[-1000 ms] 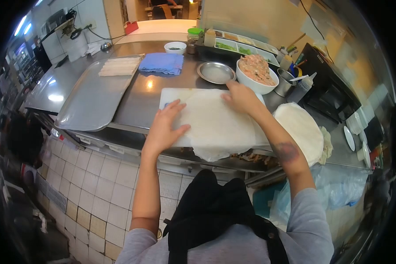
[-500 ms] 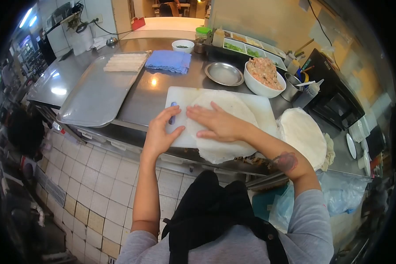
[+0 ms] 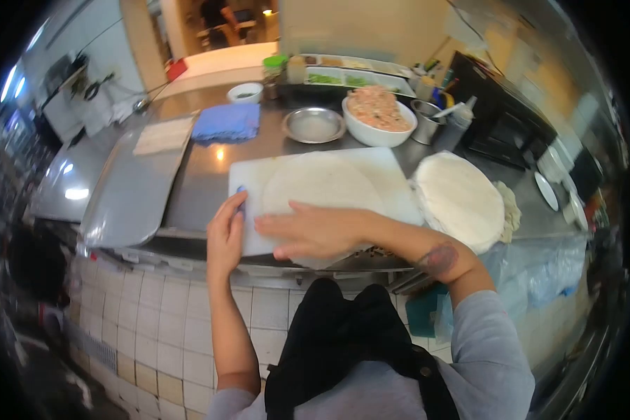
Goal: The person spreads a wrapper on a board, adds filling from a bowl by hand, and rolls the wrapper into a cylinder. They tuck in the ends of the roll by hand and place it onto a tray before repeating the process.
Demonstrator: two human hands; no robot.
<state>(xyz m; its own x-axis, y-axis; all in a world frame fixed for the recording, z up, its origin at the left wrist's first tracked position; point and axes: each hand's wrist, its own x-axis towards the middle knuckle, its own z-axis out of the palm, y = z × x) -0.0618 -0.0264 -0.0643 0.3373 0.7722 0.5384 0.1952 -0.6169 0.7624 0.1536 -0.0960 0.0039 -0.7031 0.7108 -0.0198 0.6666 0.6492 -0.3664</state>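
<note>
A round, thin white wrapper sheet (image 3: 322, 178) lies on the white cutting board (image 3: 397, 175), its near edge hanging over the board's front. Across the near part of the sheet, my right hand (image 3: 315, 231) is stretched out flat, slightly blurred, with the fingers pointing left. My left hand (image 3: 224, 234) is at the board's left edge beside the handle hole, fingers extended and holding nothing I can see. To the right of the board sits a stack of similar round sheets (image 3: 458, 199), with a crumpled cloth (image 3: 507, 210) partly behind it.
Behind the board are a metal dish (image 3: 313, 126), a white bowl of minced filling (image 3: 381, 119) and a tray of chopped greens (image 3: 339, 78). On the left, a metal tray (image 3: 129, 189) holds pale rolls (image 3: 163, 135); near it are blue cloths (image 3: 225, 122) and a small bowl (image 3: 245, 93).
My right hand has moved toward the sheet's near edge, baring more of its middle. My left thumb has come closer to its fingers. The camera view has shifted.
</note>
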